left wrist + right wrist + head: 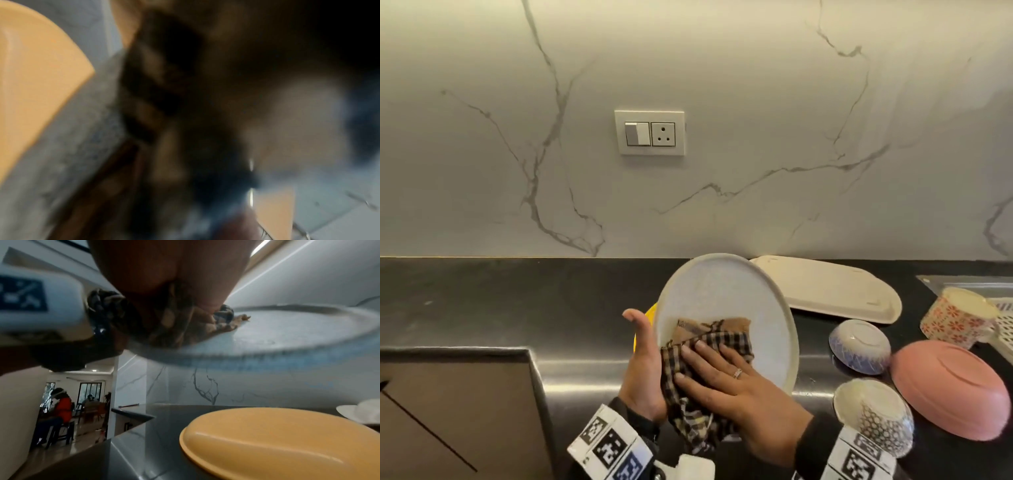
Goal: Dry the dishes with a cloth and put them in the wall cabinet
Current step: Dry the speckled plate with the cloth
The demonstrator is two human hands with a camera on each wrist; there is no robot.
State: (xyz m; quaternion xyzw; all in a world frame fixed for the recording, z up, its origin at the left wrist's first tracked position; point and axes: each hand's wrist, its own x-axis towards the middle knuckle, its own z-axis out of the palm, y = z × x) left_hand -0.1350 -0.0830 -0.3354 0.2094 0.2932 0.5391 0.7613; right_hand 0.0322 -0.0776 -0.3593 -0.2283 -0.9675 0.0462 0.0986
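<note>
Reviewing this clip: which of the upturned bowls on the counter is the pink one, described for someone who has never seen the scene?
Start at the black counter below the marbled wall and go right of the white plate being wiped. The pink bowl lies upside down at the counter's near right. It is plain and the largest; the blue-lined bowl and dotted bowl beside it are smaller and patterned.

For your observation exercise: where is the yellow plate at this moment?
In the head view only a sliver of the yellow plate shows, on the dark counter under the held white plate, beside the left hand.
</note>
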